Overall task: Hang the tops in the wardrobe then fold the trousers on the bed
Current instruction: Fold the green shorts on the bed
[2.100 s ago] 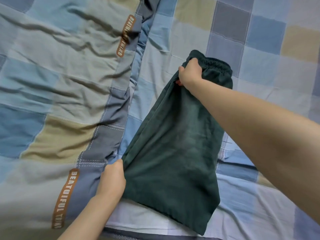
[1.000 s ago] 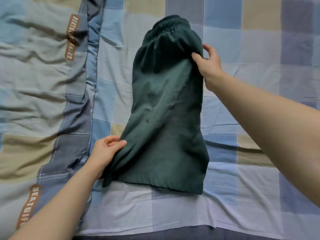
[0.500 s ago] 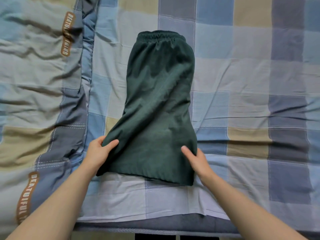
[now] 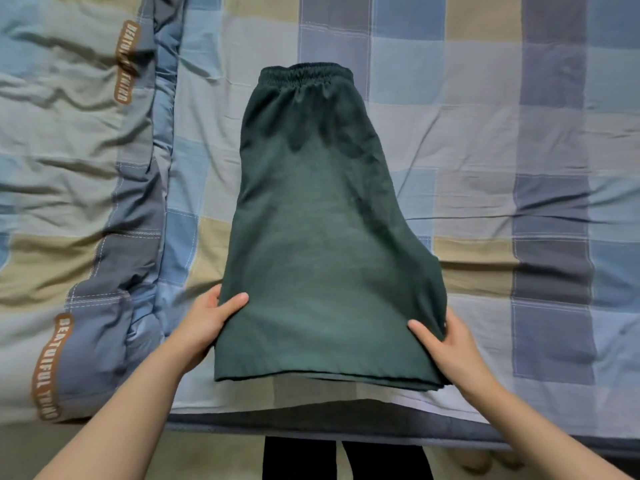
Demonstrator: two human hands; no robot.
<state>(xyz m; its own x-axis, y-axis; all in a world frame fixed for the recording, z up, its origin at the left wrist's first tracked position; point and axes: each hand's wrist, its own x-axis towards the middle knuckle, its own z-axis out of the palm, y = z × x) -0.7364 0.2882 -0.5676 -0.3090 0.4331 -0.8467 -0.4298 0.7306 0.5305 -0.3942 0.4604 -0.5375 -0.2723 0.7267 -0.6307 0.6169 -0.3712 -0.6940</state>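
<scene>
Dark green trousers (image 4: 322,216) lie doubled lengthwise on the checked bed (image 4: 519,140), waistband at the far end. The left hand (image 4: 204,323) pinches the near left hem corner, thumb on top. The right hand (image 4: 446,348) grips the near right corner likewise.

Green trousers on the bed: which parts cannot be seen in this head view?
- Underside of the green trousers: hidden by their own top layer.
- Fingers of the left hand and right hand: tucked under the cloth.
- Bed: cut off by the frame edges.
</scene>
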